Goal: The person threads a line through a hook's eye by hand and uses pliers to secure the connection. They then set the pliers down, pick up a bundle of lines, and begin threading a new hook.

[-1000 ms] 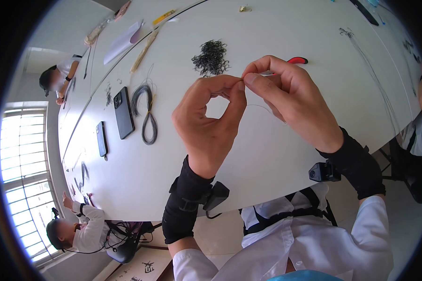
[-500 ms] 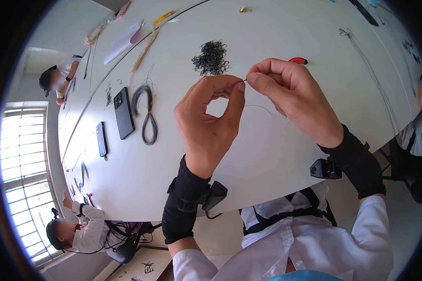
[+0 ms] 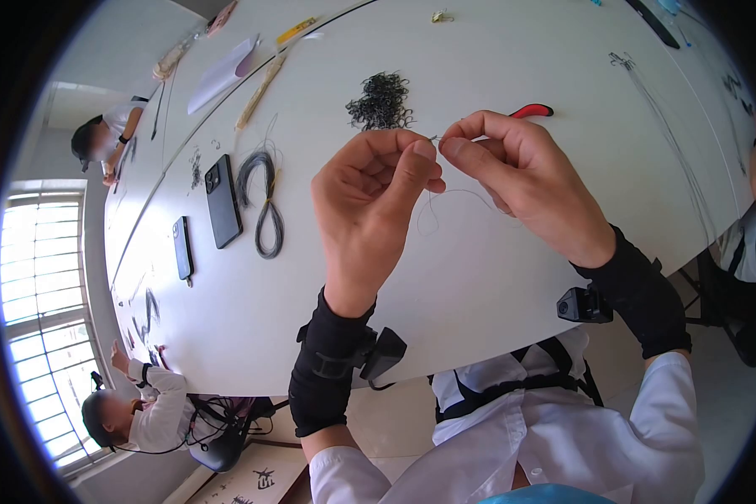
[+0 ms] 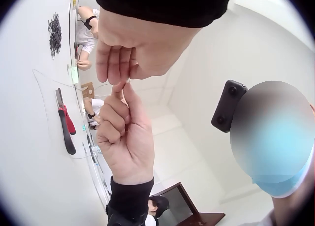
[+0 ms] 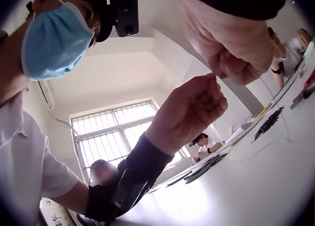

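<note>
Thumb and forefinger of my left hand [image 3: 365,210] pinch a tiny dark fish hook [image 3: 434,139] in the head view, its shape mostly hidden by the fingertips. My right hand [image 3: 533,176] meets it from the other side, pinching a thin clear line [image 3: 470,192] with thumb and forefinger. The line hangs in a loose loop below the hands. Just beyond the left fingertips lies a pile of black fish hooks [image 3: 380,101]. Red-handled pliers [image 3: 533,110] lie behind the right hand; the left wrist view shows their red and black handles [image 4: 65,127].
To the left lie a tied coil of grey line [image 3: 245,181], a large phone [image 3: 223,202] and a smaller phone [image 3: 182,248]. Long lines with hooks [image 3: 621,60] stretch along the right side. Other people sit around the white table [image 3: 479,294].
The left thumb has slid up along the forefinger, and the left hand's other fingers have shifted. A loop of line now shows below the hands. The right hand stays nearly in place.
</note>
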Tool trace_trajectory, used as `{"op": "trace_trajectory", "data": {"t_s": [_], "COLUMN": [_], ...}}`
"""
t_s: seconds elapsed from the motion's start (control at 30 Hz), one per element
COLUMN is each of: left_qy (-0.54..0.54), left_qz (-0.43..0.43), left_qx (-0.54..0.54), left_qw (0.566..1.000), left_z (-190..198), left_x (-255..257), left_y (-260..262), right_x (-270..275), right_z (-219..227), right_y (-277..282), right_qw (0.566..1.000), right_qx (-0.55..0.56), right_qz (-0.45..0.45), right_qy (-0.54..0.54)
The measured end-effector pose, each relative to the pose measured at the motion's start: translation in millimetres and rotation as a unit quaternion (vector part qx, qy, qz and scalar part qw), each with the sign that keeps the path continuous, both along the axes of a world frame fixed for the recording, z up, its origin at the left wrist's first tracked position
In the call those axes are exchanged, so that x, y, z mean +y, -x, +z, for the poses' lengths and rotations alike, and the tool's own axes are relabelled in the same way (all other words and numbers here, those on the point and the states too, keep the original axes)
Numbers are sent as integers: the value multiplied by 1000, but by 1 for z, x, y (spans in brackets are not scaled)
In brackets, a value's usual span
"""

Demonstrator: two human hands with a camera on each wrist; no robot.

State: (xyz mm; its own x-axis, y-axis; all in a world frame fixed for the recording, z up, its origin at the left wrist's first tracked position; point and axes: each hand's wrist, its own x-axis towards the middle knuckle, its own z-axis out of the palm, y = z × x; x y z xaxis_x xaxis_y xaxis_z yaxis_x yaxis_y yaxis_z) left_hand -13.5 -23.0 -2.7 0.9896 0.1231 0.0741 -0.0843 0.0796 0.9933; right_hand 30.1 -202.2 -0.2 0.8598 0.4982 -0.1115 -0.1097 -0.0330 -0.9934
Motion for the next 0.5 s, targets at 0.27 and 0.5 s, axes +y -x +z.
{"op": "trace_trajectory", "data": {"t_s": [0.27,0.5], "left_qy": [3,-171], "left_qz": [16,84], "left_qx": [-3,-83], "left_qw": [1000,978], "left_z": [0,-13], "left_x": [-1,-7], "left_y": [0,-1], "right_x": [1,3], "right_z": [-8,-1], "right_y": [2,8], "right_qw": [993,871], "right_qx": [-108,-464], "right_qz": [-1,-79], "right_qy": [52,141]}}
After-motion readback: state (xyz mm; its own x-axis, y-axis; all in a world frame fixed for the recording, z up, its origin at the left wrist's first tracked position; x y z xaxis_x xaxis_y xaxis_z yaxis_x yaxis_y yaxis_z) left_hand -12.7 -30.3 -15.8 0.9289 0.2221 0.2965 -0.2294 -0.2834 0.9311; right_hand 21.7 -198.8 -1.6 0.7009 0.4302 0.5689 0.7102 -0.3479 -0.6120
